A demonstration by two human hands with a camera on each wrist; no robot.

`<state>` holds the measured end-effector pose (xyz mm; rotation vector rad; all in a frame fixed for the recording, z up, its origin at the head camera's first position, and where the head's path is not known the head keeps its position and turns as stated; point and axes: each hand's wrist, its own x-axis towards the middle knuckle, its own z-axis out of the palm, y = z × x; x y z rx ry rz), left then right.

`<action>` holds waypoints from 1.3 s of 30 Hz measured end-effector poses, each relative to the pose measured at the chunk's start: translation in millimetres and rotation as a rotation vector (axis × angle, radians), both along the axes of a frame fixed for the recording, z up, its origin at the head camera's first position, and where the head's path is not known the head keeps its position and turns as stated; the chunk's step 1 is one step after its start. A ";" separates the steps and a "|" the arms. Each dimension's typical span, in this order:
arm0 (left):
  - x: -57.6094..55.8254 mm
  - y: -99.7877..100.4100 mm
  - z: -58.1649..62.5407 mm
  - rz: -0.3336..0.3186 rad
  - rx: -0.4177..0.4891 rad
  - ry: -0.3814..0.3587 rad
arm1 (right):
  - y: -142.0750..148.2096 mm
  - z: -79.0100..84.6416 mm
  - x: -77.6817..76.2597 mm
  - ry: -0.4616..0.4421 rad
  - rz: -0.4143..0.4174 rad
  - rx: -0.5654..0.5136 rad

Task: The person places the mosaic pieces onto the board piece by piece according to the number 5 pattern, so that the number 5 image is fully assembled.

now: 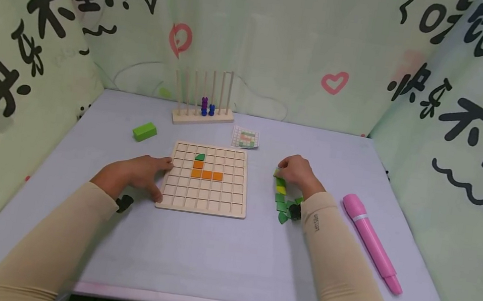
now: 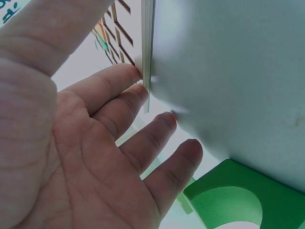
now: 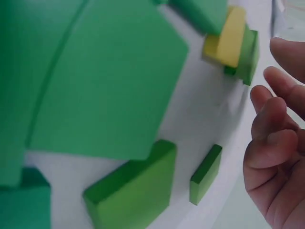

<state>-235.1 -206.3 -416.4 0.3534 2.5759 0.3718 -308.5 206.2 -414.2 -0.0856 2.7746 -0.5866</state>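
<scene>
A wooden grid board (image 1: 230, 202) lies flat on the table. Several orange squares (image 1: 207, 175) and one green piece with a curved side (image 1: 200, 157) sit in its cells. My left hand (image 1: 135, 174) touches the board's left edge with spread, nearly straight fingers. In the left wrist view, fingertips of the left hand (image 2: 105, 143) rest against that edge. To the board's right, my right hand (image 1: 299, 172) is at the far end of a group of green and yellow pieces (image 1: 280, 198). In the right wrist view its fingers (image 3: 269, 152) are loosely bent, with no piece visible between them.
Behind the board stand a wooden peg rack (image 1: 204, 119) with purple and blue beads and a small patterned card (image 1: 245, 138). A green block (image 1: 144, 131) lies at the back left. A pink marker-shaped object (image 1: 371, 241) lies right of my right forearm. Printed curtains surround the table.
</scene>
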 end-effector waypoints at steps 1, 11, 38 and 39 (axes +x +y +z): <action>-0.2 0.0 -0.1 -0.002 0.002 0.000 | 0.4 -0.3 0.1 -0.006 0.001 0.012; -0.3 -0.8 -1.5 -0.010 0.007 0.004 | -3.2 -2.0 1.3 -0.009 -0.028 0.084; -1.4 -2.7 1.7 -0.013 0.013 -0.005 | -39.6 5.1 2.5 0.000 0.008 -0.116; -1.3 -2.2 2.1 -0.013 0.013 -0.006 | -44.0 6.0 3.1 -0.005 0.020 -0.139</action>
